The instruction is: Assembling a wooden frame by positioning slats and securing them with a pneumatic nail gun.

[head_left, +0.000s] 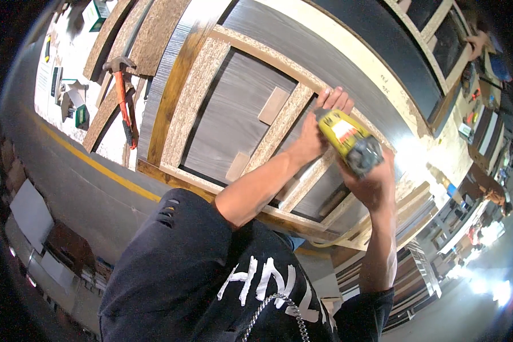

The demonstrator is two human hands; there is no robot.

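Observation:
A particleboard frame point(202, 85) with several crossbars lies on a grey wood-grain panel point(262, 28). My left hand point(314, 134) is closed over the frame's far rail, its fingertips bent across it; the thumb is hidden. In my right hand point(376, 185) is a yellow and black nail gun point(345, 134), gripped from the right with its nose at the far rail, close beside my left fingers. The gun's handle and the exact point its nose touches are hidden. Small wood blocks point(274, 106) sit against one crossbar.
A claw hammer point(121, 97) with an orange handle lies left, near particleboard strips point(154, 37) and small boxes point(77, 105). A pale hose point(325, 244) loops at the near edge. Another person's hand point(477, 44) rests on a second frame point(459, 68) at far right.

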